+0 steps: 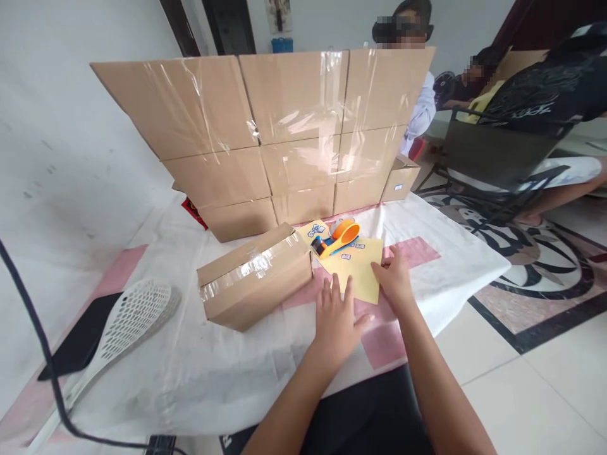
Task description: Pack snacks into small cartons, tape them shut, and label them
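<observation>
A yellow sheet (363,275) with small blue-outlined pictures lies on the cloth-covered table. My left hand (337,316) rests at its lower left edge, fingers spread, holding nothing. At the sheet's right edge is my right hand (393,275), its thumb and fingers near each other at the paper; whether they pinch it is unclear. An orange spoon-like item (348,235) and a dark-capped item (318,245) lie over the sheet's upper part. Behind them is a second yellow sheet (310,229), partly covered. A taped cardboard box (258,275) lies left of my left hand.
A wall of taped cardboard (298,126) stands across the back. A small box (401,180) sits at its right end. On the left are a white perforated racket (137,313), a black flat item (85,335) and a dark cable (35,322). People sit beyond the table.
</observation>
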`<state>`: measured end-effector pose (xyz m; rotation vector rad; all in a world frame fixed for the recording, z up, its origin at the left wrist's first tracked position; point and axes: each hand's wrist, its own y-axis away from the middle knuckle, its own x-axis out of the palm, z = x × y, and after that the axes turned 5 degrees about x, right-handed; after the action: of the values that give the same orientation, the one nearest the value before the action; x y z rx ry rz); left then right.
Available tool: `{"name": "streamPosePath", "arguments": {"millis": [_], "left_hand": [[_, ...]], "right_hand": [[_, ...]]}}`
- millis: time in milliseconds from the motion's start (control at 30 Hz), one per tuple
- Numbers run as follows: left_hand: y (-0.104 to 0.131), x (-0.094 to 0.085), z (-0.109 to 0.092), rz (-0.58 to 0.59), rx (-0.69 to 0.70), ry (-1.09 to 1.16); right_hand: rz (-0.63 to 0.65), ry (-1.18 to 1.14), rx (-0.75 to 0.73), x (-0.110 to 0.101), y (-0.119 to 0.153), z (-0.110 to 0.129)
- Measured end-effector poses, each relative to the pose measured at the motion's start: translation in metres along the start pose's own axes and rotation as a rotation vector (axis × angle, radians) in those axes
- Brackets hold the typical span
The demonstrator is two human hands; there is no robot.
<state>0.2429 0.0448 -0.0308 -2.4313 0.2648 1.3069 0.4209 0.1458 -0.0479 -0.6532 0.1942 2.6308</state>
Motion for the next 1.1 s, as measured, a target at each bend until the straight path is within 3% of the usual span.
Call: {"name": "streamPosePath", "arguments": {"millis": [67, 133, 267, 333, 433, 633, 767, 900, 1000, 1100], "left_hand": [[-0.006, 0.017, 0.0, 0.097, -0.014, 0.022], [-0.006, 0.017, 0.005, 0.06, 0.01, 0.071], [-0.006, -0.004, 0.012, -0.208, -0.046, 0.348], [-0.008, -0.011, 0.011, -0.23, -0.008, 0.477], [-0.008, -0.012, 0.008, -0.189, 0.078, 0.5], [0.0, -0.012, 0.012, -0.138, 0.121, 0.608], [0.0, -0.014, 0.02, -0.169, 0.092, 0.655], [0.0, -0.014, 0.028, -0.374, -0.005, 0.734], [0.002, -0.013, 0.03, -0.536, -0.089, 0.758], [0.005, -0.015, 0.032, -0.613, -0.214, 0.831]], "right_hand": [[0.13, -0.332, 0.038, -0.003, 0.009, 0.001], [0.243, -0.54, 0.039, -0.015, 0.023, 0.001], [0.369, -0.641, 0.047, -0.045, 0.062, -0.001], [0.433, -0.676, 0.069, -0.053, 0.08, 0.0], [0.473, -0.725, 0.084, -0.052, 0.098, -0.002], [0.476, -0.649, 0.09, -0.036, 0.107, -0.006], [0.468, -0.609, 0.062, -0.035, 0.111, 0.001], [0.366, -0.574, 0.106, -0.042, 0.099, -0.004], [0.232, -0.469, 0.171, -0.048, 0.067, -0.015], [0.074, -0.212, 0.163, -0.049, 0.035, -0.019]]}}
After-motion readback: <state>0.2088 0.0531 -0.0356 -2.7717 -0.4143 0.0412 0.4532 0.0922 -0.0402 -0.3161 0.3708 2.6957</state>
